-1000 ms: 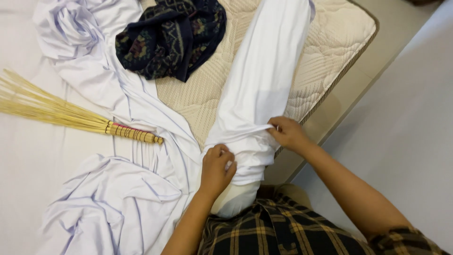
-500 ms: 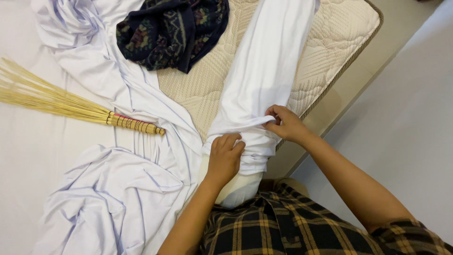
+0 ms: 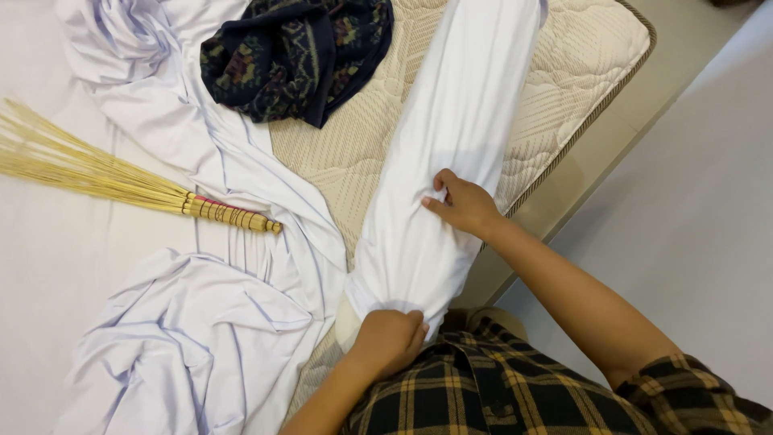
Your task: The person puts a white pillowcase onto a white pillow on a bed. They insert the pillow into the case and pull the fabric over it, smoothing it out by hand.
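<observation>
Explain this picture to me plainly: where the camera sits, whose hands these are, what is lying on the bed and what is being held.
The camera is worn on a person's head and looks down, so the two bare arms reaching in from the bottom are that person's own. There is no machine here.

The left hand grips the near end of a long white fabric-covered bolster pillow, where the cover bunches. The right hand pinches the white cover farther up the bolster's side.

The bolster lies on a beige quilted mattress. To the left lies a crumpled pale lilac bedsheet, and on it a straw hand broom with a bound handle. Near the top sits a dark patterned cloth. The yellow-and-black checked garment at the bottom is the person's clothing.
</observation>
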